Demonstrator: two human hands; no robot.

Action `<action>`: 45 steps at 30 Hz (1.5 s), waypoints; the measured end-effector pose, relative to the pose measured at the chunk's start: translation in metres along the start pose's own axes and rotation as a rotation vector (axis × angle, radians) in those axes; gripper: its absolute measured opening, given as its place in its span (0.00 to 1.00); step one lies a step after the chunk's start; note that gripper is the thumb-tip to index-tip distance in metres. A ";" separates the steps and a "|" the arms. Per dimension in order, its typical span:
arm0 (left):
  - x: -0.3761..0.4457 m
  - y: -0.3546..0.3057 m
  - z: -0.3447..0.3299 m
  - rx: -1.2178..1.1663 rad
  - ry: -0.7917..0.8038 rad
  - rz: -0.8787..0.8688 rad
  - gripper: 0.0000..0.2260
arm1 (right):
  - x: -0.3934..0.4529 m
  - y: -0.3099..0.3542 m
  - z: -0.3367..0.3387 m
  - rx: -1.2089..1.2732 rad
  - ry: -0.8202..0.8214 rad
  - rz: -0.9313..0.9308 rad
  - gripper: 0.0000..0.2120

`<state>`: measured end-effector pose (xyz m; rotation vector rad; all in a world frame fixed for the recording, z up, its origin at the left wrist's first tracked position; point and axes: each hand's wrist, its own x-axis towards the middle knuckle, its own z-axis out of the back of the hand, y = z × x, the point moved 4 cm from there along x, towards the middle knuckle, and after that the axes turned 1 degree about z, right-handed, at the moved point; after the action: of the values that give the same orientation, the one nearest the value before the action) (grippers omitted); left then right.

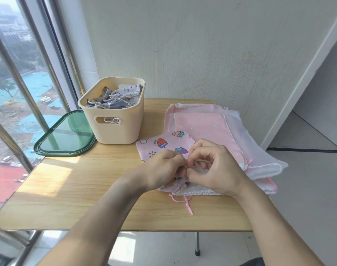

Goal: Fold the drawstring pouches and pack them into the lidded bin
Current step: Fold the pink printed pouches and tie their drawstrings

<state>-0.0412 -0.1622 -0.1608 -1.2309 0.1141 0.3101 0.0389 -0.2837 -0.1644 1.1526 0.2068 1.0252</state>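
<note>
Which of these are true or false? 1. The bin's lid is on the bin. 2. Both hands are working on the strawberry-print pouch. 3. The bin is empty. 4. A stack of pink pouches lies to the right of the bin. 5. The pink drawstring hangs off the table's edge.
1. False. The green lid lies flat on the table, left of the cream bin.
2. True. The left hand and right hand pinch the strawberry-print pouch at its gathered end.
3. False. Grey and white pouches already sit inside.
4. True. The stack of pink pouches lies there.
5. False. The pink drawstring lies on the tabletop.
</note>
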 end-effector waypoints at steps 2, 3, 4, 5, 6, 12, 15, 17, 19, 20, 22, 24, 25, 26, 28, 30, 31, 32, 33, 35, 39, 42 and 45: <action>0.001 0.002 0.000 0.053 -0.005 -0.007 0.16 | 0.000 -0.001 -0.001 0.021 0.001 -0.014 0.05; 0.002 0.002 0.000 0.069 -0.004 -0.015 0.15 | 0.000 -0.001 -0.002 0.030 0.000 -0.019 0.05; 0.001 0.002 -0.001 0.072 -0.003 -0.021 0.15 | 0.000 -0.002 -0.002 0.037 -0.005 -0.022 0.05; 0.001 0.001 -0.001 0.064 -0.002 -0.022 0.15 | 0.000 -0.002 -0.002 0.040 -0.015 -0.024 0.05; 0.002 0.001 -0.001 0.043 -0.007 -0.018 0.15 | 0.000 -0.003 -0.002 0.041 -0.027 -0.025 0.06; 0.001 -0.002 -0.001 -0.026 -0.065 0.041 0.09 | 0.003 -0.002 0.001 0.071 -0.082 -0.025 0.07; -0.001 0.001 0.004 -0.057 -0.050 0.030 0.07 | 0.001 0.002 -0.001 0.064 -0.083 -0.003 0.06; -0.002 0.002 0.007 -0.090 0.000 -0.015 0.05 | 0.000 0.003 -0.004 0.072 -0.098 0.006 0.05; -0.003 0.002 0.008 -0.086 0.043 -0.060 0.04 | 0.001 0.002 -0.003 0.051 -0.125 0.005 0.05; -0.002 0.003 0.008 -0.081 0.059 -0.076 0.06 | 0.001 0.001 -0.002 0.032 -0.139 0.001 0.05; -0.002 0.003 0.006 -0.065 0.097 -0.100 0.11 | 0.002 0.001 0.000 0.023 -0.172 -0.002 0.06; -0.003 0.002 0.004 -0.064 0.129 -0.104 0.15 | 0.002 0.000 0.001 0.037 -0.204 0.004 0.05; -0.003 0.003 0.004 -0.076 0.144 -0.106 0.15 | 0.002 0.000 0.000 0.052 -0.216 0.003 0.05; -0.003 0.001 0.004 -0.090 0.160 -0.112 0.15 | 0.003 -0.001 0.000 0.071 -0.225 0.001 0.05; -0.003 -0.001 0.004 -0.122 0.201 -0.128 0.14 | 0.003 -0.004 -0.001 0.117 -0.231 -0.008 0.07; -0.005 -0.004 0.003 -0.154 0.237 -0.131 0.10 | 0.005 -0.006 -0.002 0.145 -0.233 -0.021 0.07; -0.005 -0.005 0.002 -0.154 0.232 -0.133 0.09 | 0.005 -0.006 -0.002 0.151 -0.230 -0.026 0.06; -0.005 -0.005 0.003 -0.136 0.207 -0.142 0.10 | 0.006 -0.006 -0.002 0.161 -0.219 -0.031 0.06; -0.004 -0.004 0.003 -0.115 0.174 -0.155 0.10 | 0.005 -0.005 -0.001 0.180 -0.195 -0.034 0.05; -0.002 0.000 0.005 -0.112 0.119 -0.165 0.12 | 0.005 -0.004 -0.002 0.247 -0.110 -0.037 0.04; 0.005 0.008 0.015 -0.148 -0.021 -0.171 0.17 | 0.005 -0.008 -0.001 0.340 -0.027 -0.124 0.07; 0.007 0.010 0.019 -0.060 -0.155 -0.240 0.16 | 0.005 -0.013 -0.003 0.132 -0.095 -0.116 0.07; 0.007 0.007 0.017 -0.056 -0.243 -0.308 0.10 | 0.007 -0.013 -0.008 0.046 -0.162 -0.084 0.08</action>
<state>-0.0382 -0.1433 -0.1630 -1.2361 -0.2935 0.1925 0.0451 -0.2732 -0.1758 1.2519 0.1492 0.8528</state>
